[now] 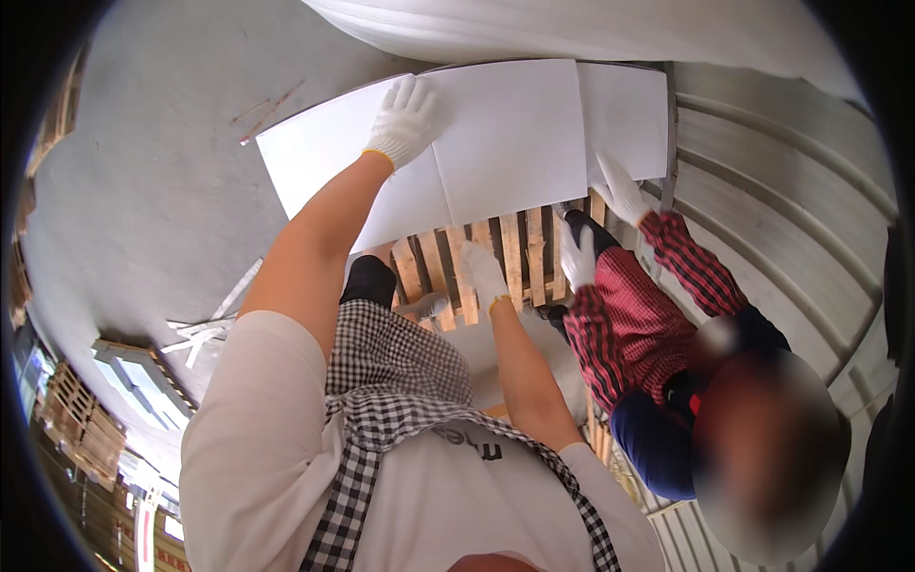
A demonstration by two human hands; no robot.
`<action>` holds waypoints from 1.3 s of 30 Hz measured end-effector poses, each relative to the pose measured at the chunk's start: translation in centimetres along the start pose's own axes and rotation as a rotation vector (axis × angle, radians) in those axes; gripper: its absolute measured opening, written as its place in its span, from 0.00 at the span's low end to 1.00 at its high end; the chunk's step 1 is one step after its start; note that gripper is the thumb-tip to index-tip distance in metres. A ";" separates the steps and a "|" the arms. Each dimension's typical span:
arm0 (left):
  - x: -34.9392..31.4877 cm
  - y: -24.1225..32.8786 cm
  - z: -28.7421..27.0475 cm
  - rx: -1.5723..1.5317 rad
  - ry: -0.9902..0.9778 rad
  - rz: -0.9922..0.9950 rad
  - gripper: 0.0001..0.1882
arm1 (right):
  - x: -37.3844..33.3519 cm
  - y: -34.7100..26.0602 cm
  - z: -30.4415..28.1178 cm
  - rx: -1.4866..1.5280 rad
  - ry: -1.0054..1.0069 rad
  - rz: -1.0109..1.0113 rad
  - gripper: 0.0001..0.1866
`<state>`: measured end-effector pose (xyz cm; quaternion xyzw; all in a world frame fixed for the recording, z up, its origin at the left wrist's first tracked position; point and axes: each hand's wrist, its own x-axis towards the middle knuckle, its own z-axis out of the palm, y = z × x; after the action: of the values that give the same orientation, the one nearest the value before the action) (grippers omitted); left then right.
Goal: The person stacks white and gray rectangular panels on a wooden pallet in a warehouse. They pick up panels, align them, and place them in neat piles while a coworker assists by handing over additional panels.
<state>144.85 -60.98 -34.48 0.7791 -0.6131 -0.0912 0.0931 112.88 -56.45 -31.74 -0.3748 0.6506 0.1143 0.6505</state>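
My left hand (404,122), in a white knit glove with a yellow cuff, lies flat with fingers stretched near the far edge of a white sheet (353,186). That sheet meets a second white sheet (510,133) along a seam beside my hand. My right hand (486,272), gloved the same way, is lower down, over the wooden pallet slats (510,253) just short of the sheets' near edge. Its fingers are blurred, and nothing can be made out in them. A third white sheet (624,114) lies at the right end.
To my right a person in red checked sleeves (696,262) reaches with white-gloved hands (620,191) toward the right-hand sheets. A large white wrapped bulk (591,24) bounds the far side. White strips (200,338) lie on the grey floor (143,191); a ribbed metal wall (772,162) stands right.
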 end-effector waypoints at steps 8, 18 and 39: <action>-16.2 -0.9 -1.0 0.124 -0.426 -0.058 0.33 | -2.8 19.4 -2.2 -0.164 0.112 -0.467 0.18; -23.7 7.7 1.6 -0.117 -0.775 -0.071 0.30 | -20.3 34.6 -2.2 0.581 0.373 0.042 0.25; -26.6 37.4 10.0 0.307 -1.272 0.788 0.28 | -18.8 61.2 20.5 1.147 0.942 0.433 0.30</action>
<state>101.07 -44.06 -33.81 0.3046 -0.7871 -0.3961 -0.3618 87.19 5.35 -37.56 0.1475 0.8750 -0.2874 0.3606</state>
